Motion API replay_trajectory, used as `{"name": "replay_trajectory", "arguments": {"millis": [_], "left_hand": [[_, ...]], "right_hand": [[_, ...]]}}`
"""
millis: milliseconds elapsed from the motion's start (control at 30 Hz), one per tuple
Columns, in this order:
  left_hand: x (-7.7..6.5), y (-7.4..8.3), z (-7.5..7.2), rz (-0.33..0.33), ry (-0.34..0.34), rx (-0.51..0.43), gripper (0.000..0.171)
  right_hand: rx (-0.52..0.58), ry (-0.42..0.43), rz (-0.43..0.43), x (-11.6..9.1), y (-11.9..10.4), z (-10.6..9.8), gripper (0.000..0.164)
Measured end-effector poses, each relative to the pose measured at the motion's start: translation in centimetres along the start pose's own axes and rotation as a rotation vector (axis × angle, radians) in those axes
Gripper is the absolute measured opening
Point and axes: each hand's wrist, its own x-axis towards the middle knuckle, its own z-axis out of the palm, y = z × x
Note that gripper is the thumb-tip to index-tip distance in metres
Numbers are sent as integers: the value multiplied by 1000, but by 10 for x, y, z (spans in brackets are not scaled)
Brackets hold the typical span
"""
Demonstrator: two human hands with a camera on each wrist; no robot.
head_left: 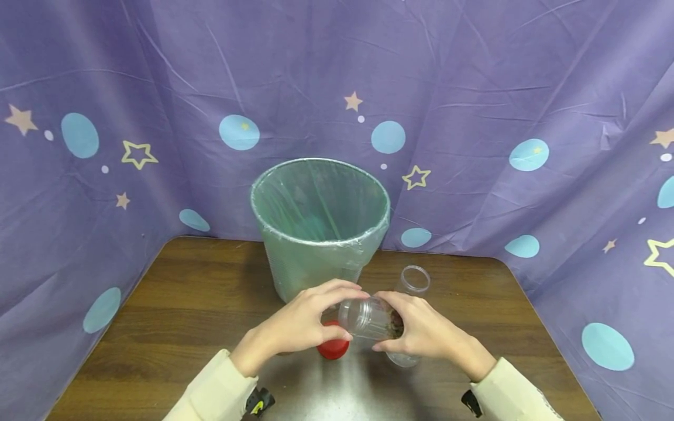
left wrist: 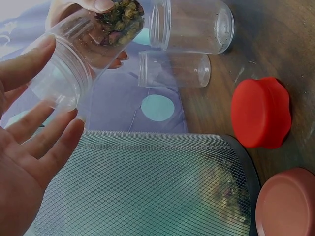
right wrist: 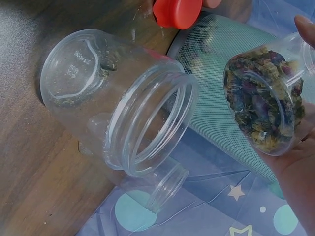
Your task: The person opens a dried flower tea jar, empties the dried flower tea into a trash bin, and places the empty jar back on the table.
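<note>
A clear plastic jar (head_left: 371, 318), with dried flowers (right wrist: 266, 98) in its base end, is held tilted between both hands over the table. My right hand (head_left: 423, 327) grips its body near the base. My left hand (head_left: 297, 318) is around its open mouth, thumb on one side and fingertips right at the rim (left wrist: 66, 81). Beneath the hands stands a larger open clear jar (right wrist: 118, 98) with a few bits inside. A smaller clear jar (head_left: 416, 279) stands behind it. A red lid (head_left: 334, 345) lies on the table below the left hand.
Behind the hands stands a green mesh bin (head_left: 316, 263) with a clear liner; flower-like bits show low through its mesh. A brownish-pink lid (left wrist: 288, 206) lies beside it. The wooden table (head_left: 474, 327) ends at a purple patterned curtain (head_left: 474, 105).
</note>
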Motion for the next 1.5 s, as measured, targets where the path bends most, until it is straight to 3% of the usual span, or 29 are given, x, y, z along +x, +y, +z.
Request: {"name": "replay_trajectory", "arguments": {"millis": [200,533,767,933,1267,1400,1500], "left_hand": [[0,-2,1,-29,12,-22,66],[2,-1,6,-190,76,-49,57],[7,3,12,-324,109,75,48],[8,6,15,-407,103,103,51],[8,7,15,-416,148,144,48],[5,4,12,-395,174,60,49],[1,0,8,-297,164,-57,54]], "right_hand": [[-6,-2,-1,0,0,1,75],[21,3,-8,3,-1,4,75],[5,2,0,4,-3,4,76],[4,-12,9,3,-4,5,78],[10,-14,18,2,-3,5,77],[14,-12,16,1,-2,4,76],[16,-11,13,2,-2,4,75]]}}
